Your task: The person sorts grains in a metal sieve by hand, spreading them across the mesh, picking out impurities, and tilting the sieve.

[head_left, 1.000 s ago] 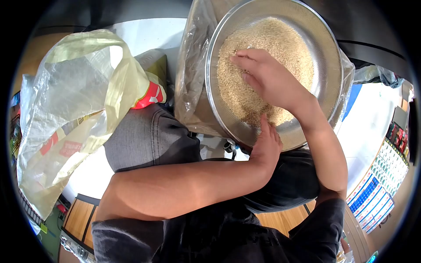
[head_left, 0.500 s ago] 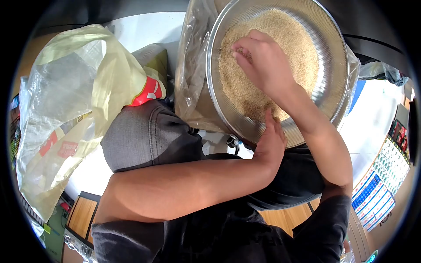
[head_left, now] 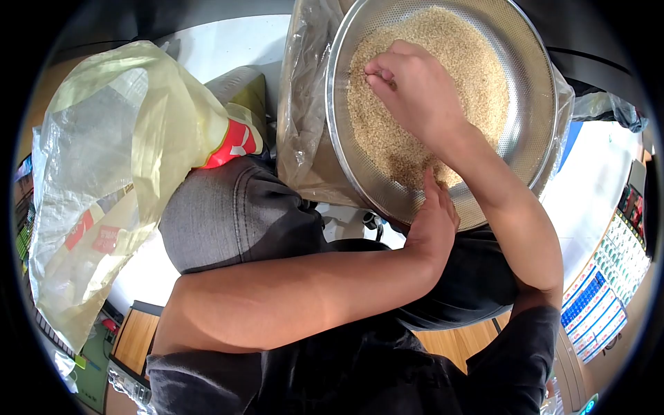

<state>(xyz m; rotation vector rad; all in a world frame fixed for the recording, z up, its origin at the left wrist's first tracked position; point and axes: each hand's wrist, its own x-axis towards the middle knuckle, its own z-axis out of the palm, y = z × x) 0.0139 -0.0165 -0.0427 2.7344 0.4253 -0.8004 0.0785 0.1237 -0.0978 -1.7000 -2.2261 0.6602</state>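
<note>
A wide perforated metal sieve (head_left: 531, 114) holds a broad layer of pale tan grain that looks like brown rice (head_left: 477, 76). Over the far-left part of the grain is my right hand (head_left: 418, 86), its thumb and fingertips pinched together; what they hold, if anything, is hidden. My left hand (head_left: 434, 211) lies across the sieve's near rim with its fingers stretched out, the tips at the near edge of the grain. Nothing shows in its grasp. A small dark shadow falls on the grain by those fingertips.
Clear plastic wrap (head_left: 304, 124) covers a brown box beside the sieve. A large yellowish plastic bag (head_left: 159, 131) with red print stands at the left, by my knee (head_left: 214, 214). Printed blister-like sheets (head_left: 591, 311) lie at the right. A white surface (head_left: 602, 180) runs behind them.
My right hand's fingertips have drawn closer together over the grain. My left hand stays at the near rim. The whole view has shifted slightly.
</note>
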